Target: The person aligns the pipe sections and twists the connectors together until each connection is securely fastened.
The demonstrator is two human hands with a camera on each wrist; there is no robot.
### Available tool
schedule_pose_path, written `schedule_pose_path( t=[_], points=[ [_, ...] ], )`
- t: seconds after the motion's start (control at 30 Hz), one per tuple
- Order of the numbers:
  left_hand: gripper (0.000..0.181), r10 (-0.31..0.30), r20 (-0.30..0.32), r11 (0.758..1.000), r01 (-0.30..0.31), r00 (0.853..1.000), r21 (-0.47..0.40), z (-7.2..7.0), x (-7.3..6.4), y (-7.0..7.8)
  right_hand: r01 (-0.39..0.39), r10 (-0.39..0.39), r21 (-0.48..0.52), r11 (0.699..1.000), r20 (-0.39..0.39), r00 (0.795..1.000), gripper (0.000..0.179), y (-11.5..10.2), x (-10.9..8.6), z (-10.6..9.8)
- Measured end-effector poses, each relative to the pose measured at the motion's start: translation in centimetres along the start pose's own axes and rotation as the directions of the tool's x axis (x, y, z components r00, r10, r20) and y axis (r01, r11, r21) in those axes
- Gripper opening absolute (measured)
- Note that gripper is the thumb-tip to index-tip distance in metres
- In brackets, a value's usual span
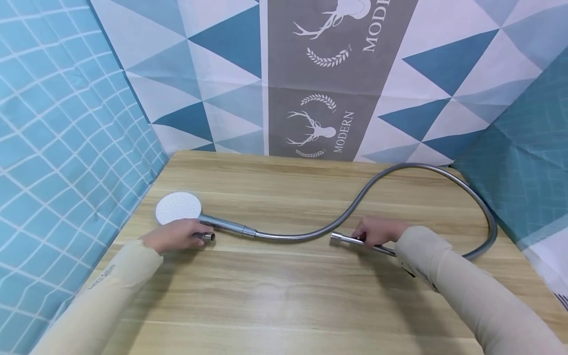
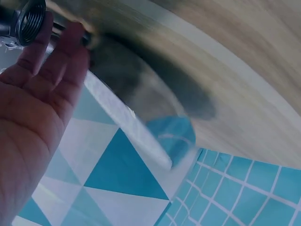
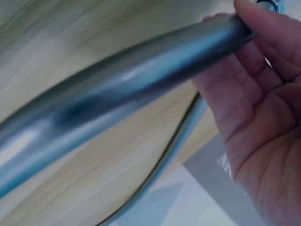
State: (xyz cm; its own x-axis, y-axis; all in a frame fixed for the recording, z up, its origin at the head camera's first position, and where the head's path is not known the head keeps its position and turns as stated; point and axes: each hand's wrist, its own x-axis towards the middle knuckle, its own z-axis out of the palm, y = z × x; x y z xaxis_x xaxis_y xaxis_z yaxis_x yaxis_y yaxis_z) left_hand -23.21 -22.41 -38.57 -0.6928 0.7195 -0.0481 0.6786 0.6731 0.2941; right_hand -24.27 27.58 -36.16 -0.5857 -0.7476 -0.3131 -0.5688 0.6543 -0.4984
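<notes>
A shower head [image 1: 178,207] with a round white face and a chrome handle [image 1: 228,225] lies at the left on the wooden table. A grey metal hose [image 1: 284,237] runs from the handle in a wide loop to the right. Beside the shower head my left hand [image 1: 175,234] holds a short dark metal fitting [image 1: 208,236]; its threaded opening [image 2: 34,21] shows in the left wrist view. My right hand [image 1: 379,230] pinches the hose near its free end, a chrome connector [image 1: 341,237] pointing left. In the right wrist view, thumb and fingers grip the hose [image 3: 117,89].
The wooden tabletop [image 1: 266,296] extends toward me. A patterned cloth [image 1: 230,64] with triangles and a grey deer panel [image 1: 319,79] stands behind it. Blue tiled sheeting [image 1: 66,123] borders the left, a green sheet [image 1: 528,162] the right.
</notes>
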Motion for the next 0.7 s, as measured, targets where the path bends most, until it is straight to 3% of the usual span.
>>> schedule_pose_path(
  t=[0.17, 0.33, 0.43, 0.57, 0.7],
  points=[
    [0.026, -0.029, 0.001, 0.999, 0.029, 1.000, 0.017, -0.5, 0.2, 0.0, -0.054, 0.059, 0.141, 0.989, -0.028, 0.998, 0.028, -0.8, -1.9, -1.0],
    [0.025, 0.005, -0.024, 0.999, -0.003, 1.000, 0.053, -0.8, 0.6, 0.1, -0.108, 0.135, 0.220, 0.969, -0.109, 0.985, 0.041, -2.0, -3.1, -0.6],
    [0.028, 0.002, -0.039, 0.998, 0.000, 0.999, 0.055, -1.1, 0.9, 0.3, -0.138, 0.201, 0.297, 0.945, -0.192, 0.961, 0.050, -2.9, -3.4, 0.1],
    [0.031, -0.005, -0.081, 0.998, 0.010, 0.997, 0.056, -2.0, 1.3, 1.1, -0.180, 0.305, 0.400, 0.899, -0.276, 0.911, 0.051, -4.2, -3.4, 0.7],
    [0.032, -0.025, -0.124, 0.998, 0.033, 0.992, 0.059, -3.1, 1.9, 2.3, -0.144, 0.330, 0.470, 0.871, -0.341, 0.880, 0.039, -5.0, -2.8, 1.2]
  ],
)
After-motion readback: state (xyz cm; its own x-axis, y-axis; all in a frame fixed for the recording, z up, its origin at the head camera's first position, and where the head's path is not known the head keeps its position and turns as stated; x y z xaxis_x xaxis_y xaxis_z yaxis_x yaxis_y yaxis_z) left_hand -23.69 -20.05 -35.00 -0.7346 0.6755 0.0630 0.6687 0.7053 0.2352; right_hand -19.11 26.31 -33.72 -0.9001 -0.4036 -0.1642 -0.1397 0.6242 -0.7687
